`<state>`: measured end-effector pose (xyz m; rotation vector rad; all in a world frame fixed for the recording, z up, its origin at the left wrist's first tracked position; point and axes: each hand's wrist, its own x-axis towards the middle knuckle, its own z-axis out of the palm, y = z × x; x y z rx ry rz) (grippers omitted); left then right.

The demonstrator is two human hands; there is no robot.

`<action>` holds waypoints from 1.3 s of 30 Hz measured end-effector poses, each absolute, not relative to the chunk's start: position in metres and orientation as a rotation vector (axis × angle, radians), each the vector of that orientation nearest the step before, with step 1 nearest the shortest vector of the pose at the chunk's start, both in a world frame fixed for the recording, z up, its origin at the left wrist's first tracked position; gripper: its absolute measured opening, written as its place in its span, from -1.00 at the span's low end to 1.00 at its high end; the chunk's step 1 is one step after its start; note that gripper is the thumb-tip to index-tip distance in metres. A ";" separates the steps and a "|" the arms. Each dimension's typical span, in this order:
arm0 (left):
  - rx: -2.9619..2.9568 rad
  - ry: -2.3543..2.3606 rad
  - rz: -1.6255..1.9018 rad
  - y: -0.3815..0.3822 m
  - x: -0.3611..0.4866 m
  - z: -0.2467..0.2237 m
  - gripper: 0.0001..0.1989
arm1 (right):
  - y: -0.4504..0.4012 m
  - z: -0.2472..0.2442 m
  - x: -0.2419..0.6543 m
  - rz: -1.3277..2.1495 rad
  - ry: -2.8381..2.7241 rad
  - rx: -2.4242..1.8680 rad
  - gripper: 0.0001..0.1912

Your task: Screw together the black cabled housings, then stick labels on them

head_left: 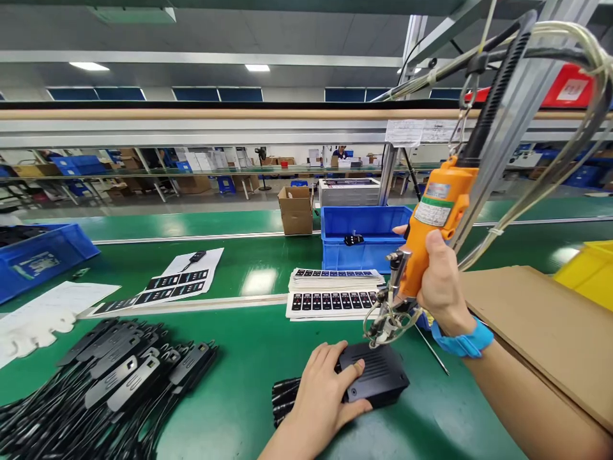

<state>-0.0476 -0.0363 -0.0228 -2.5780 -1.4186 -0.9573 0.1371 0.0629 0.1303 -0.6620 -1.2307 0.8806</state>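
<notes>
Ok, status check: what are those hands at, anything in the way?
Left hand spread on black box. Right hand gripping orange power tool, tip by box's far edge, contact unclear. Black bundle beside left hand, away from tip.

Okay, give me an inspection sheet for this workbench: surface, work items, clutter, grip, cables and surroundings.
Surface: glossy green bench top.
Work items: black ribbed rectangular box; orange handheld power driver, tip at the box's far edge, contact unclear.
Clutter: heaped black cabled devices left; white sheets of black labels; open blue plastic bin.
Grip: left hand spread over the box; right hand wrapped around the driver.
Cables: black corrugated sleeve rising from the driver.
Surroundings: open brown cardboard carton; distant person.
</notes>
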 end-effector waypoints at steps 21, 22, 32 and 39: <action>-2.601 -1.383 -0.901 -0.036 -0.049 -0.021 -0.38 | 0.056 0.114 0.140 0.826 -1.258 -0.710 -0.42; -2.607 -1.384 -0.894 -0.035 -0.049 -0.020 -0.38 | 0.055 0.113 0.140 0.823 -1.261 -0.711 -0.43; -2.662 -1.476 -0.813 -0.035 -0.046 -0.016 -0.39 | 0.053 0.102 0.140 0.852 -1.230 -0.613 -0.40; -2.688 -1.538 -0.784 -0.036 -0.046 -0.013 -0.42 | 0.034 0.166 0.147 0.654 -1.206 -0.621 -0.39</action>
